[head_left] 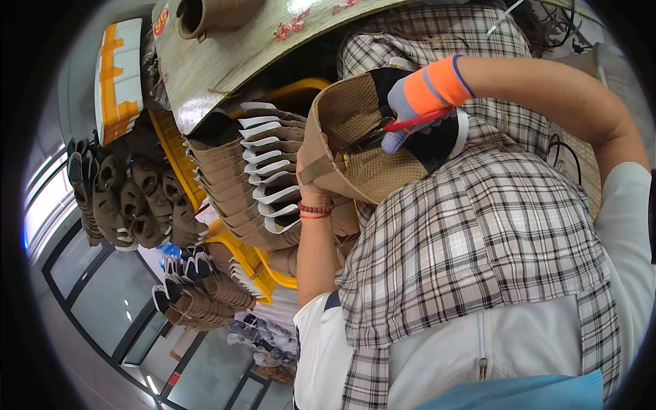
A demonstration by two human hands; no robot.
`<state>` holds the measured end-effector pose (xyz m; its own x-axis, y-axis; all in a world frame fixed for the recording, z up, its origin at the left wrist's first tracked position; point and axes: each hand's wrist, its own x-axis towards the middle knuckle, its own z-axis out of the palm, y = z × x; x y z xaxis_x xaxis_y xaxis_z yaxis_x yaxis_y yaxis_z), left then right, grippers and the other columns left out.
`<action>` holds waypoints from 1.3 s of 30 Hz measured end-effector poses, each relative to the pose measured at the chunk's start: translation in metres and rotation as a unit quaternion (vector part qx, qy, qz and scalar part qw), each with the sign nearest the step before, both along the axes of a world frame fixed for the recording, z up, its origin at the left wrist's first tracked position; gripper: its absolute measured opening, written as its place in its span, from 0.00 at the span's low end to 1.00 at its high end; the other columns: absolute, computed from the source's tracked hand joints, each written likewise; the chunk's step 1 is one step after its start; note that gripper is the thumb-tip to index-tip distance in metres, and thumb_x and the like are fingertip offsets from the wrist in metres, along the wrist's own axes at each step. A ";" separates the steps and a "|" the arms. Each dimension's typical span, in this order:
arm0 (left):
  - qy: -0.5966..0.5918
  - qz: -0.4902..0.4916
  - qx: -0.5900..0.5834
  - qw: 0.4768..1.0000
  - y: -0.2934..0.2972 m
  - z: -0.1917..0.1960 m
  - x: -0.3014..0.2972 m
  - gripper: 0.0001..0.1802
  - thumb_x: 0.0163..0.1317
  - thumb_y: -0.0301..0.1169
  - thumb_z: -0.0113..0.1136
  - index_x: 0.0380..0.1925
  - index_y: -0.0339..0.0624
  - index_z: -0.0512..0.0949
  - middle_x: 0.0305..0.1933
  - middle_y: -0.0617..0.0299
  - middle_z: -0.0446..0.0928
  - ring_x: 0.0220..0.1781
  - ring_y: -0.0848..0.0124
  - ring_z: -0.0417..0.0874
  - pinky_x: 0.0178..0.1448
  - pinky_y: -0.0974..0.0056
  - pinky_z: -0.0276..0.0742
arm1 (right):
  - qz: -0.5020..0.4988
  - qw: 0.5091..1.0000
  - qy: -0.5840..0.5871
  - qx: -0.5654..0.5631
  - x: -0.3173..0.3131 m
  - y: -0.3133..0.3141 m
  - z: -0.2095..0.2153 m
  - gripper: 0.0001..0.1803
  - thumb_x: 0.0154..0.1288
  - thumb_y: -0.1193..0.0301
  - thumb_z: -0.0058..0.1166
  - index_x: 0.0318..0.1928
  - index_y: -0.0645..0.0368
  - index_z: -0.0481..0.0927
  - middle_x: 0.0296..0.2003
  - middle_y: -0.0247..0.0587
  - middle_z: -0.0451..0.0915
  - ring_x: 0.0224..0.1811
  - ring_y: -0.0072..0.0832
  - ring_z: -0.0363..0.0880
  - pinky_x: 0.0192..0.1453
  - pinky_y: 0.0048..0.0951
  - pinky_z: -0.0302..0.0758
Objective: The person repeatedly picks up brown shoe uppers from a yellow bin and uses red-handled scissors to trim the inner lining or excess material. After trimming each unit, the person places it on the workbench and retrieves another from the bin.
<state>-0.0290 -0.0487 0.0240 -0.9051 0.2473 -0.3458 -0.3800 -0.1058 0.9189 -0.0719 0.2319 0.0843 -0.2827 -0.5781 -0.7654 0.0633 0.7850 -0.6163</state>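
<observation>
My left hand (pixel 309 179), with a bead bracelet on its wrist, grips the edge of a tan mesh shoe upper (pixel 348 113) with black parts and holds it up over my lap. My right hand (pixel 418 98), in an orange and grey glove, holds red-handled snips (pixel 415 122). Their blades reach into the inside of the upper. The fingers of my left hand are mostly hidden behind the upper.
A yellow crate (pixel 179 156) to my left holds a row of stacked tan shoe uppers (pixel 263 171) with white soles. More brown uppers (pixel 133 201) lie in piles further left and below. A worn board (pixel 225 61) and a cardboard tube (pixel 205 14) are above. A plaid apron (pixel 471 232) covers my lap.
</observation>
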 end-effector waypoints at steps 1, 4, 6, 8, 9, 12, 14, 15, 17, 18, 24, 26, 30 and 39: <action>-0.028 0.017 0.047 0.998 0.002 0.000 0.000 0.19 0.66 0.27 0.55 0.56 0.36 0.70 0.50 0.59 0.77 0.48 0.69 0.79 0.52 0.63 0.79 | -0.032 0.999 0.021 0.013 0.007 0.000 0.009 0.38 0.54 0.34 0.56 0.22 0.63 0.82 0.16 0.41 0.77 0.19 0.31 0.78 0.25 0.30 0.75; -0.046 0.032 0.110 0.992 -0.017 -0.030 0.011 0.21 0.69 0.33 0.51 0.59 0.36 0.69 0.53 0.57 0.77 0.49 0.68 0.79 0.56 0.63 0.78 | 0.002 0.982 0.187 -0.023 0.028 0.022 0.021 0.31 0.57 0.43 0.58 0.28 0.64 0.83 0.22 0.46 0.81 0.25 0.40 0.80 0.31 0.37 0.75; -0.004 0.055 0.028 0.998 -0.023 -0.035 0.019 0.22 0.70 0.36 0.48 0.59 0.35 0.70 0.55 0.55 0.76 0.50 0.66 0.79 0.58 0.62 0.76 | -0.020 0.985 0.162 -0.053 0.034 0.041 0.002 0.28 0.58 0.47 0.56 0.30 0.64 0.83 0.27 0.49 0.82 0.29 0.42 0.81 0.33 0.38 0.75; 0.063 -0.018 -0.080 0.995 -0.019 0.010 0.012 0.21 0.68 0.36 0.49 0.55 0.34 0.74 0.54 0.54 0.78 0.53 0.65 0.79 0.60 0.62 0.73 | -0.078 0.981 0.111 -0.137 0.045 0.070 -0.010 0.27 0.59 0.47 0.55 0.32 0.63 0.82 0.26 0.48 0.81 0.28 0.38 0.80 0.32 0.35 0.74; 0.102 -0.124 -0.097 0.982 -0.005 0.064 -0.006 0.20 0.66 0.34 0.51 0.52 0.33 0.77 0.53 0.54 0.79 0.54 0.65 0.78 0.60 0.63 0.71 | -0.119 0.971 0.097 -0.184 0.054 0.090 -0.020 0.27 0.60 0.46 0.55 0.32 0.61 0.82 0.23 0.47 0.79 0.28 0.35 0.80 0.32 0.32 0.74; 0.375 -0.163 -0.293 0.864 0.047 0.202 -0.032 0.15 0.58 0.31 0.55 0.40 0.34 0.82 0.48 0.52 0.81 0.50 0.61 0.81 0.56 0.64 0.73 | -0.255 0.896 0.133 -0.339 0.079 0.136 -0.078 0.27 0.62 0.47 0.53 0.31 0.63 0.81 0.20 0.41 0.77 0.19 0.28 0.74 0.24 0.26 0.69; 0.543 -0.118 -0.451 0.698 0.050 0.265 -0.041 0.13 0.56 0.27 0.55 0.39 0.34 0.82 0.47 0.50 0.81 0.49 0.59 0.81 0.55 0.62 0.74 | -0.350 0.850 0.023 -0.393 0.087 0.142 -0.079 0.29 0.64 0.48 0.51 0.32 0.67 0.81 0.19 0.40 0.76 0.16 0.26 0.72 0.22 0.26 0.68; 0.594 -0.069 -0.494 0.631 0.051 0.286 -0.042 0.13 0.55 0.24 0.55 0.39 0.34 0.82 0.47 0.49 0.81 0.49 0.58 0.82 0.55 0.61 0.75 | -0.375 0.829 -0.014 -0.414 0.087 0.142 -0.078 0.30 0.64 0.47 0.50 0.31 0.69 0.81 0.18 0.39 0.75 0.15 0.24 0.71 0.21 0.25 0.68; 0.651 -0.012 -0.547 0.527 0.053 0.307 -0.084 0.12 0.53 0.21 0.54 0.38 0.35 0.82 0.48 0.50 0.81 0.50 0.59 0.82 0.56 0.59 0.75 | -0.368 0.823 -0.006 -0.433 0.081 0.140 -0.071 0.34 0.66 0.45 0.46 0.29 0.69 0.81 0.15 0.38 0.74 0.14 0.22 0.69 0.20 0.23 0.66; 0.678 -0.053 -0.569 0.462 0.047 0.310 -0.119 0.12 0.53 0.21 0.54 0.38 0.36 0.82 0.48 0.51 0.81 0.50 0.59 0.82 0.56 0.59 0.75 | -0.378 0.840 0.015 -0.389 0.079 0.138 -0.062 0.37 0.68 0.42 0.41 0.29 0.69 0.81 0.11 0.38 0.72 0.13 0.23 0.69 0.20 0.24 0.66; 0.698 -0.291 -0.533 0.381 0.052 0.237 -0.303 0.14 0.54 0.20 0.52 0.41 0.42 0.79 0.52 0.58 0.78 0.54 0.59 0.79 0.56 0.59 0.74 | -0.361 0.854 -0.024 -0.373 0.076 0.134 -0.067 0.37 0.68 0.41 0.39 0.31 0.67 0.81 0.12 0.37 0.73 0.14 0.24 0.71 0.20 0.25 0.68; 0.668 -0.354 -0.507 0.415 0.072 0.182 -0.337 0.13 0.55 0.20 0.51 0.40 0.43 0.78 0.53 0.58 0.78 0.55 0.59 0.78 0.57 0.59 0.74 | -0.361 0.847 -0.022 -0.389 0.078 0.132 -0.076 0.36 0.70 0.42 0.39 0.31 0.66 0.81 0.12 0.37 0.73 0.14 0.23 0.71 0.21 0.24 0.68; 0.590 -0.360 -0.477 0.543 0.084 0.149 -0.372 0.15 0.55 0.16 0.46 0.40 0.41 0.77 0.52 0.56 0.78 0.58 0.59 0.77 0.61 0.60 0.72 | -0.369 0.820 -0.002 -0.438 0.079 0.133 -0.075 0.31 0.71 0.46 0.42 0.33 0.65 0.81 0.14 0.35 0.73 0.16 0.22 0.71 0.23 0.24 0.68; -0.007 -0.169 0.008 0.985 0.229 0.119 -0.365 0.13 0.62 0.25 0.53 0.45 0.30 0.77 0.48 0.47 0.79 0.48 0.58 0.82 0.56 0.54 0.78 | -0.402 0.770 -0.070 -0.490 0.069 0.144 -0.051 0.39 0.72 0.40 0.31 0.37 0.68 0.79 0.16 0.35 0.71 0.18 0.22 0.70 0.28 0.24 0.74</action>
<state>-0.3941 0.1798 0.1431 -0.7649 0.5402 -0.3508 -0.4083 0.0146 0.9128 -0.0030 0.3763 0.0332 -0.8047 -0.5798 -0.1278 0.4063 -0.3808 -0.8306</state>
